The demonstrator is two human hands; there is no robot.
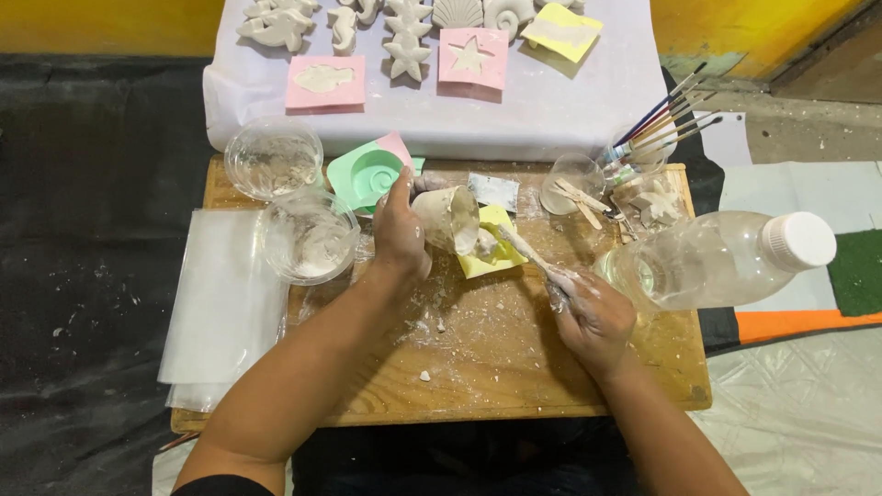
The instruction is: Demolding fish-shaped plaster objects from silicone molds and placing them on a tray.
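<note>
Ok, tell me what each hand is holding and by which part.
Left hand grips the tilted plastic cup by its side. Right hand holds a wooden stick by its lower end.

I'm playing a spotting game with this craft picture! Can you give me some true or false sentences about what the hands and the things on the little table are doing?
1. The left hand holds a tipped plastic cup. True.
2. The right hand holds a paintbrush. False: it holds a wooden stick coated in white paste.
3. The cup is tipped over a yellow mould. True.
4. The clear bottle stands upright with no cap. False: it lies on its side, white cap on.
5. A green mould sits on the wooden board. True.
</note>
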